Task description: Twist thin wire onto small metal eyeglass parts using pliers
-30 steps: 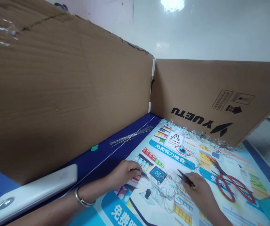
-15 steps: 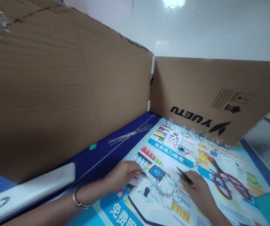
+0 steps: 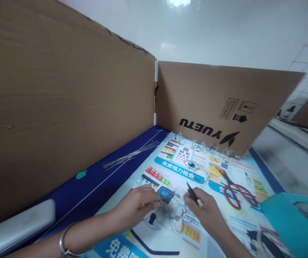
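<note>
At the near left, a white rounded case (image 3: 22,223) lies on a blue surface (image 3: 94,193), beside the foot of the left cardboard panel (image 3: 62,96). A metal bracelet (image 3: 63,243) circles the left wrist (image 3: 84,238), and a printed poster (image 3: 160,238) spreads across the middle and right. Near right stands a turquoise bag-like item (image 3: 285,218), partly out of view. Over the poster's middle, the left hand (image 3: 140,203) has its fingers and thumb drawn together at the left edge of a tangle of thin wire loops (image 3: 178,217); whether they pinch a strand, I cannot tell. Just right of the tangle, the right hand (image 3: 204,208) grasps a dark pointed tool (image 3: 192,193), its tip aimed far and slightly left. Farther right, red-handled scissors (image 3: 238,189) lie on the poster, apart from either hand. On the blue surface at left lies a green patch (image 3: 81,174), and beyond it a bundle of straight thin wires (image 3: 131,156). Small wiry pieces (image 3: 204,145) line the poster's far edge, along the foot of the far cardboard panel (image 3: 210,89), which bears upside-down YUETU lettering (image 3: 200,129) and meets the left one at a corner. Behind rises a glossy pale wall (image 3: 223,32).
</note>
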Motion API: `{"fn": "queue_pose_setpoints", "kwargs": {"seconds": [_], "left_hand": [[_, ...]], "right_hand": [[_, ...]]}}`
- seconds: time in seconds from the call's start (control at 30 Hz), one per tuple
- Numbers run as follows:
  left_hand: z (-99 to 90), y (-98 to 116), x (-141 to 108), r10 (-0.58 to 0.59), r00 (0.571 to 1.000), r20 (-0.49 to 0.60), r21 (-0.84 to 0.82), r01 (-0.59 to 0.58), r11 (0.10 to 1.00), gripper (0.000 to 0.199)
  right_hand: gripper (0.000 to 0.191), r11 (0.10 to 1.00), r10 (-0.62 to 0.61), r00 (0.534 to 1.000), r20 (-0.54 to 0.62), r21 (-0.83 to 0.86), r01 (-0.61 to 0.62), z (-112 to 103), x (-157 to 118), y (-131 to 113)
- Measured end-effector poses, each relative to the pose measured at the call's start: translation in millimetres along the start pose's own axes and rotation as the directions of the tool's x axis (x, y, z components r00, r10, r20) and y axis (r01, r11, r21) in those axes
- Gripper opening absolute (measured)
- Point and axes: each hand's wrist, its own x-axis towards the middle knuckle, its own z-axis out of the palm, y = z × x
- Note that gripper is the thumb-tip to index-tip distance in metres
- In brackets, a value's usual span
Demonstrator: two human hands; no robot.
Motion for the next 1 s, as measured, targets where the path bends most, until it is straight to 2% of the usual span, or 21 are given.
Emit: {"fn": "queue_pose_setpoints", "kwargs": {"seconds": [0.13,0.33,0.67,0.87,1.0], "left_hand": [[9.9,12,13,0.028,1.0,0.0,0.013,-0.028,1.0,0.028],[19.6,11,15,0.04,0.999,-0.023,0.05,-0.039,0.998,0.024],[21.1,4,11,0.048,0.998,-0.028,0.138,-0.044,0.989,0.023],[19.3,4,10,0.054,0.998,0.015,0.145,-0.056,0.988,0.02],[19.1,7,9,0.111,0.991,0.075,0.121,-0.12,0.985,0.018]], "right_hand": [[0.017,0.988,0.026,0.999,-0.02,0.15,-0.022,2,-4,-10],[0.014,0.967,0.093,0.995,-0.035,0.241,-0.082,2,-4,-10],[0.013,0.966,0.059,0.998,0.009,0.252,-0.06,7,-4,-9],[0.011,0.976,0.034,0.999,0.023,0.212,-0.038,8,-5,-9],[0.012,0.986,-0.017,0.999,0.031,0.169,0.012,7,-6,-10]]}}
